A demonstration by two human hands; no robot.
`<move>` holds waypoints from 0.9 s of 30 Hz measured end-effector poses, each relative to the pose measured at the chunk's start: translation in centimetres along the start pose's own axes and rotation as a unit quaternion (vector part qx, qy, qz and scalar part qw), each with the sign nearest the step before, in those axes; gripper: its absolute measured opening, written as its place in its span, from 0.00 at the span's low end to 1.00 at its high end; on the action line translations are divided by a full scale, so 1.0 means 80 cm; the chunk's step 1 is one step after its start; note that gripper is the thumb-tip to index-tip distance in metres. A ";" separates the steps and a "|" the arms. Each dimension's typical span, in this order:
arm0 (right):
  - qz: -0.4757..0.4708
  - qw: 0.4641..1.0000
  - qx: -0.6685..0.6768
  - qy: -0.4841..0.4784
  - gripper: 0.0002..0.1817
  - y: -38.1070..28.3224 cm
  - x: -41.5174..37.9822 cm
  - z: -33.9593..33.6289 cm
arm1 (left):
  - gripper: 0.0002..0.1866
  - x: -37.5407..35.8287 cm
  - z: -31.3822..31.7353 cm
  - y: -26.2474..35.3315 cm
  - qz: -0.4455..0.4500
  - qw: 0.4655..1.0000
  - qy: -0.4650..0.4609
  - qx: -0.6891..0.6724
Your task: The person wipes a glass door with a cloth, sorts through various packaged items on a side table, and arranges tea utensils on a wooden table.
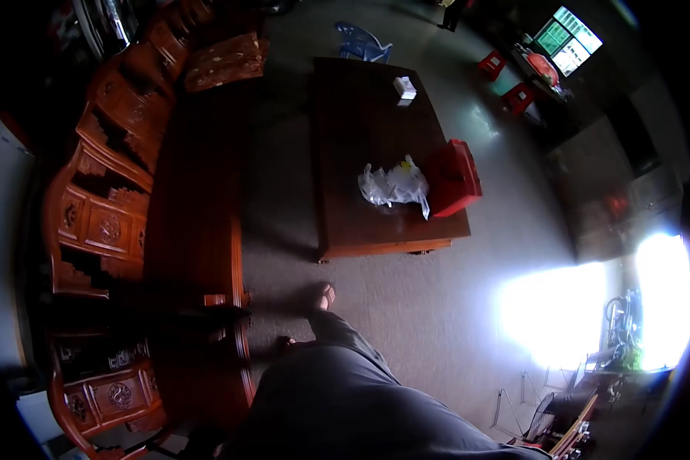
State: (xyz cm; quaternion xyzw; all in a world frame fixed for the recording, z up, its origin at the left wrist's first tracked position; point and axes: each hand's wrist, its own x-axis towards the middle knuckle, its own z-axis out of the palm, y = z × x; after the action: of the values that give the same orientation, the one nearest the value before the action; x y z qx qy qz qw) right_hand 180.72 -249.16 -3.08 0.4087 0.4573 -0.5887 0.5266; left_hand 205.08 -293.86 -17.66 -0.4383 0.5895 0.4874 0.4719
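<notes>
Neither of my hands shows in the view. My legs in dark trousers (345, 391) come in from the bottom, with one bare foot (326, 297) on the floor in front of a low dark wooden table (368, 138). On the table's near half lies a crumpled white plastic bag (395, 186), with a bit of yellow in it. A red box-like thing (456, 178) stands against it at the right edge. Farther back sits a white tissue box (405, 88).
A long carved wooden bench (192, 199) runs along the left. Behind the table stands a blue plastic chair (363, 44). Red stools (519, 98) are at the far right by a side table. Bright light enters through a doorway (659, 299), with a wire rack (514, 410) at lower right.
</notes>
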 end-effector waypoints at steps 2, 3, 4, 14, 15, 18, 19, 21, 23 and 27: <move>0.003 1.000 -0.029 -0.002 0.21 -0.048 0.017 0.009 | 0.22 0.015 0.009 0.044 0.001 0.999 0.026 -0.034; 0.004 0.999 -0.044 -0.004 0.21 -0.070 0.025 0.013 | 0.22 0.019 0.009 0.065 0.000 0.998 0.038 -0.049; 0.005 0.998 -0.059 -0.007 0.22 -0.091 0.034 0.016 | 0.21 0.024 0.012 0.086 0.001 0.997 0.048 -0.065; 0.013 0.959 -0.281 -0.030 0.24 -0.267 0.097 0.053 | 0.21 0.071 0.014 0.258 0.033 0.977 0.113 -0.177; 0.012 0.953 -0.302 -0.032 0.24 -0.277 0.102 0.058 | 0.21 0.075 0.003 0.267 0.035 0.977 0.117 -0.177; 0.014 0.935 -0.353 -0.034 0.25 -0.303 0.120 0.079 | 0.21 0.089 -0.033 0.283 0.032 0.976 0.120 -0.177; 0.015 0.929 -0.369 -0.034 0.25 -0.312 0.127 0.089 | 0.20 0.093 -0.048 0.283 0.027 0.977 0.119 -0.176; 0.019 0.916 -0.398 -0.035 0.26 -0.324 0.141 0.110 | 0.20 0.101 -0.095 0.279 0.012 0.979 0.116 -0.166; 0.023 0.903 -0.428 -0.035 0.26 -0.335 0.158 0.134 | 0.20 0.110 -0.149 0.274 -0.001 0.981 0.116 -0.154; 0.044 0.855 -0.516 -0.040 0.27 -0.354 0.187 0.183 | 0.20 0.118 -0.268 0.276 -0.019 0.985 0.120 -0.124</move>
State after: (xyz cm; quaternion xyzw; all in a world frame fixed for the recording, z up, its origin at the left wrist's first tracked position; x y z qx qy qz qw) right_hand 150.92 -266.25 -10.78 0.0747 0.6554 -0.2602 0.7051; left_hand 179.10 -312.51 -21.69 -0.5599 0.5687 0.4913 0.3490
